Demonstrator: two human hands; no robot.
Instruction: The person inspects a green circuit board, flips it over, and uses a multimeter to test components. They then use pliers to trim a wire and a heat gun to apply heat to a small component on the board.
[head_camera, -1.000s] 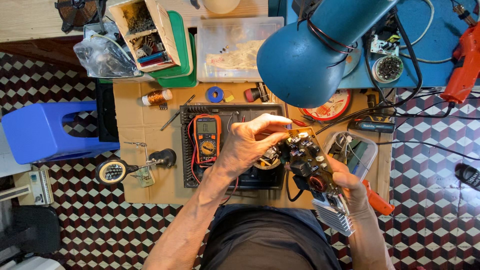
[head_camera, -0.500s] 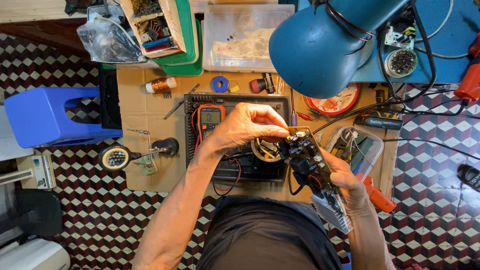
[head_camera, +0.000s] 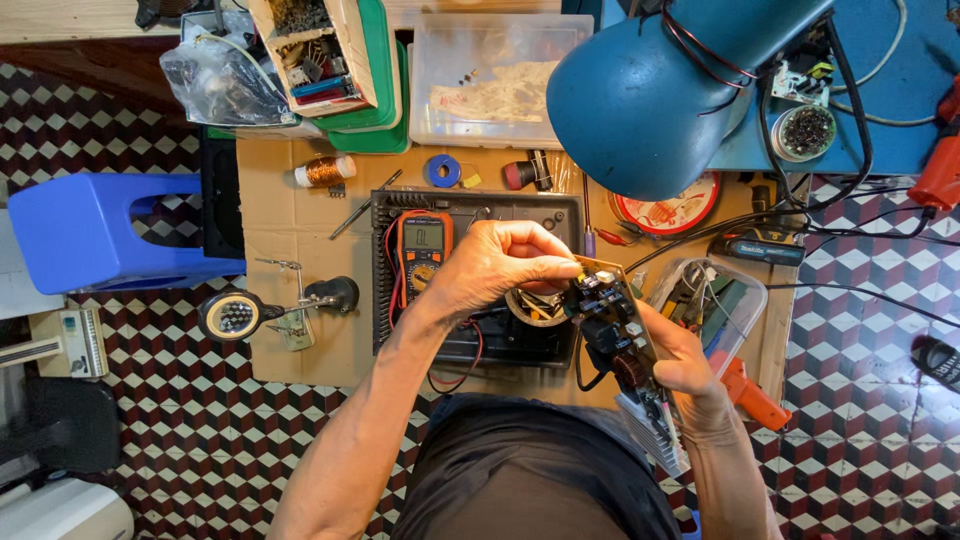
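My right hand (head_camera: 690, 365) holds a circuit board (head_camera: 622, 340) with dark components and a finned metal heat sink, tilted above the workbench. My left hand (head_camera: 500, 265) pinches the board's upper end with closed fingertips. Just below my left hand lies a roll of tape (head_camera: 535, 305) on a black mat (head_camera: 480, 275). An orange multimeter (head_camera: 422, 245) with red leads rests on the mat beside my left wrist.
A big blue desk lamp (head_camera: 650, 95) hangs over the bench. Clear plastic boxes (head_camera: 490, 80) and a green tray stand at the back. A copper wire spool (head_camera: 325, 171), a magnifier stand (head_camera: 235, 315), an open tool box (head_camera: 715, 295) and a blue stool (head_camera: 100, 235) surround the cardboard-covered bench.
The view has shifted a little. My left hand has slid right along the board to its upper end. My right hand keeps its hold on the board.
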